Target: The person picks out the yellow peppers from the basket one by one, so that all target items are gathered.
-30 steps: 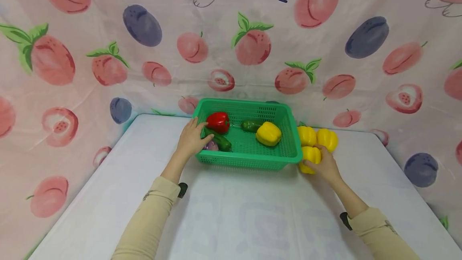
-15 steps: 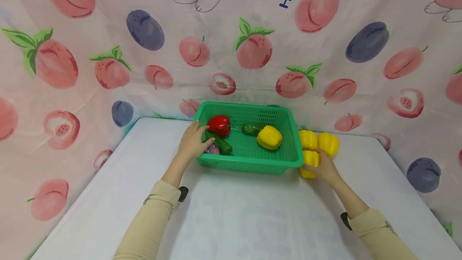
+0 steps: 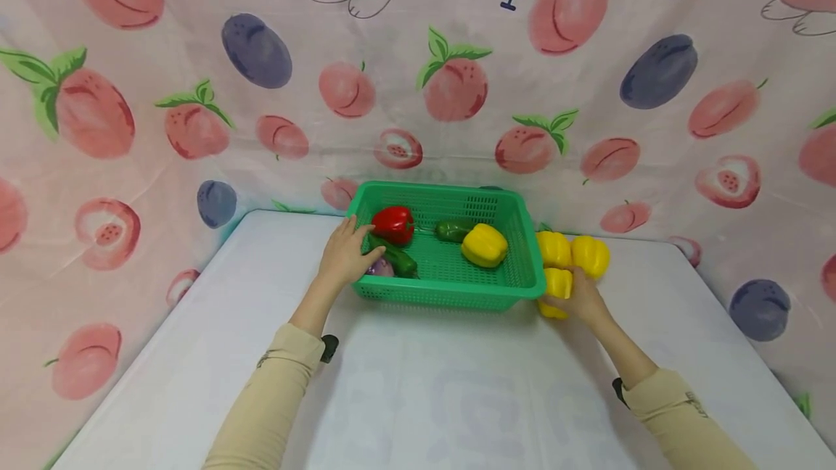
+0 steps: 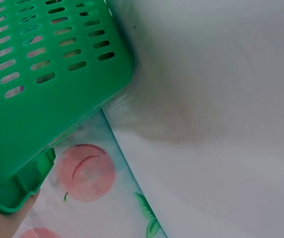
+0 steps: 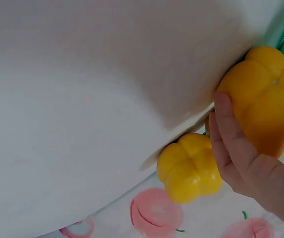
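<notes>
In the head view my left hand (image 3: 343, 254) rests over the left rim of a green plastic basket (image 3: 444, 291), its thumb reaching inside. Beside that thumb lie a green pepper (image 3: 400, 261) and a purple vegetable (image 3: 380, 268), partly hidden. A red bell pepper (image 3: 394, 225) sits just behind them. Right of the basket, my right hand (image 3: 583, 297) holds a yellow bell pepper (image 3: 557, 283) between thumb and fingers, close to the basket's corner. From the right wrist view, the fingers (image 5: 227, 116) lie along this pepper's side; the thumb is hidden.
Two more yellow bell peppers, one (image 3: 554, 249) by the basket and another (image 3: 591, 257) to its right, stand behind the right hand. Inside the basket are a dark green cucumber-like vegetable (image 3: 453, 229) and a yellow bell pepper (image 3: 485, 245). A fruit-print cloth (image 3: 392, 56) rises behind the white table.
My right hand has shifted slightly left around the front yellow bell pepper, which now sits a little nearer the basket. The left hand stays on the rim. The head view wobbles slightly.
</notes>
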The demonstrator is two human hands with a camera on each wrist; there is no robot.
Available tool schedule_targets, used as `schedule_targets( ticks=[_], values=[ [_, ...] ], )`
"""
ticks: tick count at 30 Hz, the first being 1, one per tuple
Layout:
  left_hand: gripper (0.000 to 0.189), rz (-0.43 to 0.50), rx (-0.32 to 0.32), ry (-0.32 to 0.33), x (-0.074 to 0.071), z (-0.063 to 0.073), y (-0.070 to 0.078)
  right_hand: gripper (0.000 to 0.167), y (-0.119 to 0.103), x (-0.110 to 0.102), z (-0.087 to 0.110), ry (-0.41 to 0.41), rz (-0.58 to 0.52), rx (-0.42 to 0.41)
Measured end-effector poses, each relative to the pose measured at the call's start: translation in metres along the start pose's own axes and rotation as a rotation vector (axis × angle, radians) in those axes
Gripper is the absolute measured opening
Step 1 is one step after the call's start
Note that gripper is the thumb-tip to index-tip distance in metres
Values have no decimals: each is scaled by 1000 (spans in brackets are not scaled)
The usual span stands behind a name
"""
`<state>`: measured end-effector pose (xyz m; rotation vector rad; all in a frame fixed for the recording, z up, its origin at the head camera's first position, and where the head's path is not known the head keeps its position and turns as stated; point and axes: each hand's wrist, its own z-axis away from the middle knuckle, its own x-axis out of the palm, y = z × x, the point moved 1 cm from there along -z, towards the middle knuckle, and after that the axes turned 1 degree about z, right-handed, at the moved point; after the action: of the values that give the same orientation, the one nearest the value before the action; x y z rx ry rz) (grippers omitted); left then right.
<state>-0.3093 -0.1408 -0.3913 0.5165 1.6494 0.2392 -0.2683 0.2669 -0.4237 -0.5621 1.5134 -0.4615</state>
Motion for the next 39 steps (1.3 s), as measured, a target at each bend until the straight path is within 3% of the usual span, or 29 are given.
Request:
schedule_targets(
  ticks=[11, 20, 27, 31, 35, 39],
  values=[
    [58, -9, 0, 4, 0, 1, 0, 79, 0, 0, -1, -78, -10, 57],
    [58, -2, 1, 13, -2, 0, -1, 84, -3, 0, -1, -88, 12, 60],
    [58, 2, 4, 0, 0, -1, -1, 90, -5, -16, -2, -175, -18, 60],
    [58, 1, 0, 5, 0, -1, -1, 90, -7, -25, -7, -180, -49, 73],
    [58, -6, 6, 13, 0, 0, 0, 82, -11, -31, -9, -136, -36, 52],
    [58, -4, 11, 12, -1, 1, 1, 66, -18, -32, -9, -11, -27, 13]
  ],
)
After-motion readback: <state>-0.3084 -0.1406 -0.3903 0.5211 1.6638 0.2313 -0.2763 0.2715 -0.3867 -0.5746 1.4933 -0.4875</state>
